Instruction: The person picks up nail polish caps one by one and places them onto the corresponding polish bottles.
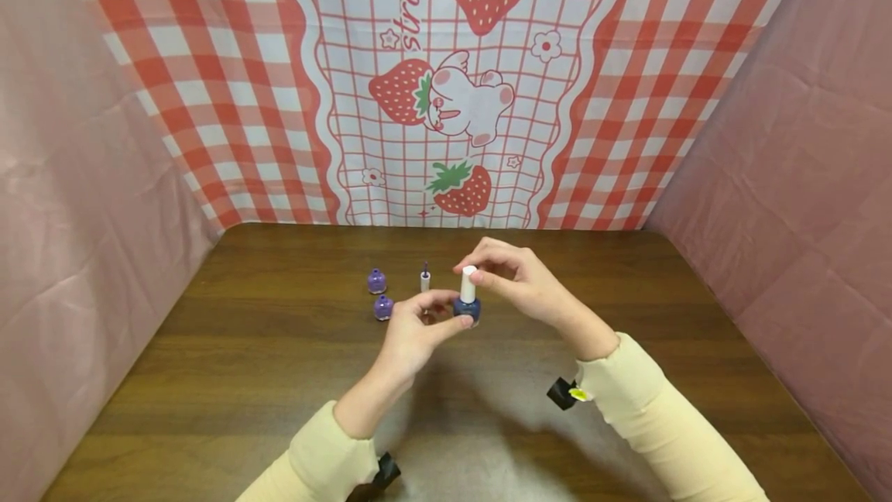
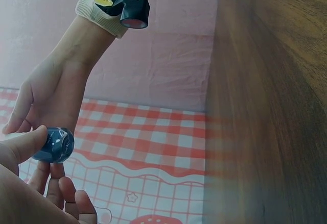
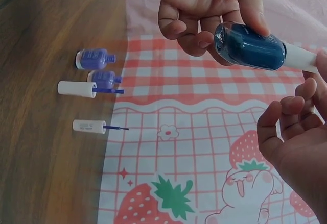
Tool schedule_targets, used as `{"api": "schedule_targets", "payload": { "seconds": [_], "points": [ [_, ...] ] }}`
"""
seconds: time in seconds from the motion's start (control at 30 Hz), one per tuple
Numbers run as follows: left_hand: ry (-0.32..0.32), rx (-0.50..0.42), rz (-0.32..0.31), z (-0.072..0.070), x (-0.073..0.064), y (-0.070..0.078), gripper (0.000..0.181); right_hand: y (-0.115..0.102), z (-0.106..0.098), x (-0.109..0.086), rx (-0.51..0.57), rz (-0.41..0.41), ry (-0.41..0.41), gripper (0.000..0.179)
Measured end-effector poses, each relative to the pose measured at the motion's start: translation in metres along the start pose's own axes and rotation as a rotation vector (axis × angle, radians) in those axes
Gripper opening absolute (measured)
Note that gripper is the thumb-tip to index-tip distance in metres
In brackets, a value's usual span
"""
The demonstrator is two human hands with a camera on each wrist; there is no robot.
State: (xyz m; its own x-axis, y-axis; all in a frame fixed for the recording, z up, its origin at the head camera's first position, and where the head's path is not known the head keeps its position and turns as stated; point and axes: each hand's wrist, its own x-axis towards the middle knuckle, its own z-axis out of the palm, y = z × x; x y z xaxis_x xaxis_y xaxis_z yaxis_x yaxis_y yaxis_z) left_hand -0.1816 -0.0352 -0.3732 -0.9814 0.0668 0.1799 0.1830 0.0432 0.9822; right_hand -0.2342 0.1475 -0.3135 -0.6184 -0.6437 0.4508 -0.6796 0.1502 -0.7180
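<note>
A dark blue nail polish bottle with a white cap is held upright above the table. My left hand grips its glass body between thumb and fingers. From the right, the thumb and fingers of my right hand pinch the cap, which sits on the bottle. Beyond my left hand stand two uncapped purple nail polish bottles. Two white brush caps stand with their purple-coated brushes pointing up. In the right wrist view show the nearer brush cap and the other one; my left hand mostly hides one in the head view.
Everything stands on a brown wooden table. A red-checked strawberry cloth hangs at the back, with pink cloth along both sides. A small black camera is fixed at each sleeve cuff.
</note>
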Motion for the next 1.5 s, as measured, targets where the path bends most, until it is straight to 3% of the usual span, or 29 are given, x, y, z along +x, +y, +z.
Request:
{"api": "schedule_targets", "payload": {
  "seconds": [0.53,0.93,1.27,1.5],
  "points": [
    [0.003,-0.007,-0.011,0.001,0.0,0.001,0.031,-0.001,0.004,0.003,0.002,0.075,0.096,0.007],
    [0.008,-0.005,-0.018,0.002,-0.001,0.003,0.032,-0.002,0.007,0.004,0.006,0.105,0.118,0.009],
    [0.009,0.011,-0.006,0.003,0.0,0.002,0.031,-0.031,0.008,0.006,-0.019,0.099,0.122,0.011],
    [0.012,0.002,0.002,0.002,0.0,0.003,0.031,-0.006,0.002,0.002,-0.024,0.107,0.08,0.014]
  ]
}}
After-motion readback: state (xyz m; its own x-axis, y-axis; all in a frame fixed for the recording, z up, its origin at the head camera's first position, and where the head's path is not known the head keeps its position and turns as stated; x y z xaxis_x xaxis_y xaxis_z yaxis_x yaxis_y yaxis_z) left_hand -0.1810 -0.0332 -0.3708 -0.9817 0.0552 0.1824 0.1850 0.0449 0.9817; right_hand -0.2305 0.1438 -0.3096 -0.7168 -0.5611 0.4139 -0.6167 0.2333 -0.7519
